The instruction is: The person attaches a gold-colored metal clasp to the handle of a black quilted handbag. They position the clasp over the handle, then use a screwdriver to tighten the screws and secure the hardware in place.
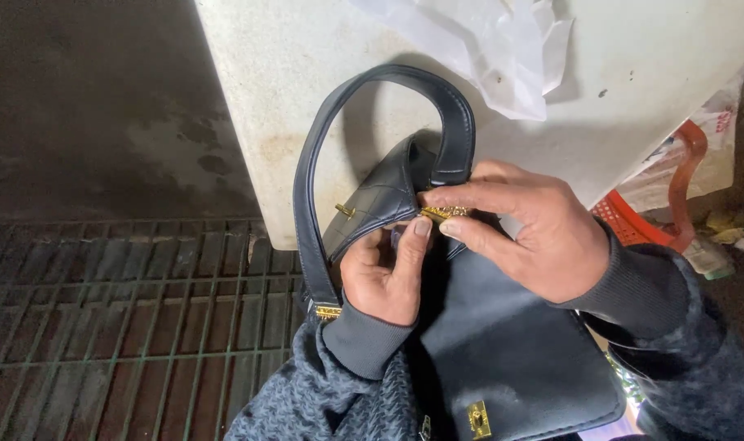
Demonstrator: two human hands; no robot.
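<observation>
Plainly, one dark navy handbag (pixel 503 343) shows one looped handle and three gold fittings. Both hands, left hand (pixel 384 273) and right hand (pixel 523 233), pinch its far gold clasp (pixel 444 213) shut-fingered.

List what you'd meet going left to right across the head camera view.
Metal floor grate → handbag handle → left hand → right hand → red plastic basket.

both hands (pixel 470 245) pinch gold clasp (pixel 444 214) on dark handbag (pixel 503 343); handle (pixel 364 90) arched over white table (pixel 307 82).
</observation>
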